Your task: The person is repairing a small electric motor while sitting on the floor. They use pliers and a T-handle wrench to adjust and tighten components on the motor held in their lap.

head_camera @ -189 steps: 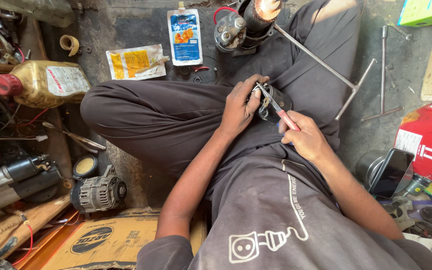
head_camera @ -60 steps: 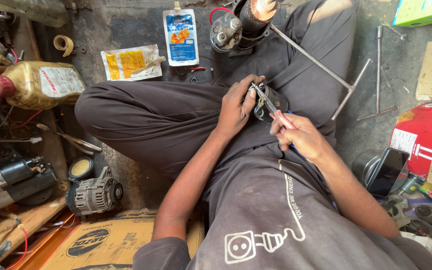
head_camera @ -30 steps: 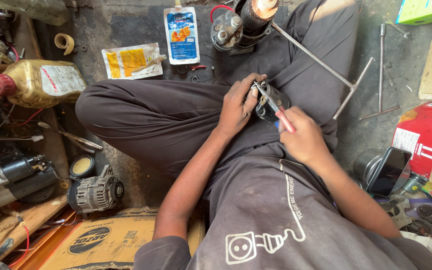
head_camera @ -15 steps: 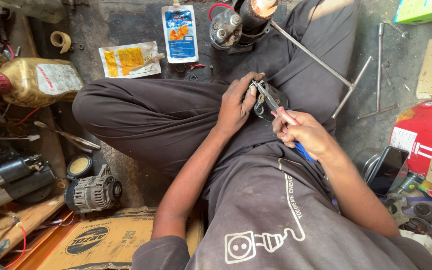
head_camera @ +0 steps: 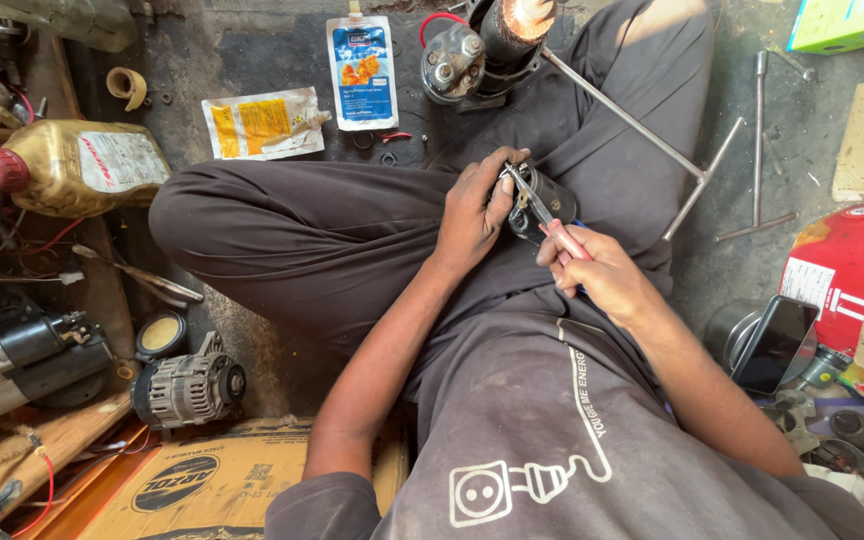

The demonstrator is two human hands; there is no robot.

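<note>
While the person sits cross-legged on the gritty concrete floor (head_camera: 252,40), the work in hand appears to be gripping or pulling some small fitting on a dark cylindrical part (head_camera: 555,196) that rests on the lap of the dusty brown trousers.

Well below and left of that part lies a flattened cardboard sheet (head_camera: 152,480), printed and oil-stained. Far to its left a golden plastic oil bottle (head_camera: 82,165) with a red cap lies on its side. Just above it stands a starter motor (head_camera: 482,50) of grimy cast metal, with a thin steel rod (head_camera: 632,125) slanting past on the right. Below left sits a ribbed, silvery alternator (head_camera: 187,385). Above left lie two soft pouches, one blue (head_camera: 362,70), one yellow (head_camera: 262,122).

The left hand (head_camera: 472,215) wraps the part, its fingers closed around the rounded body. The right hand (head_camera: 602,280) has its fingers clamped on the red-sleeved handles of slim pliers (head_camera: 550,222), whose steel nose meets the part's top edge. Any further move, I judge, calls for a steady left-hand hold and a firm, even squeeze, since the nose looks narrow and the metal smooth.
</note>
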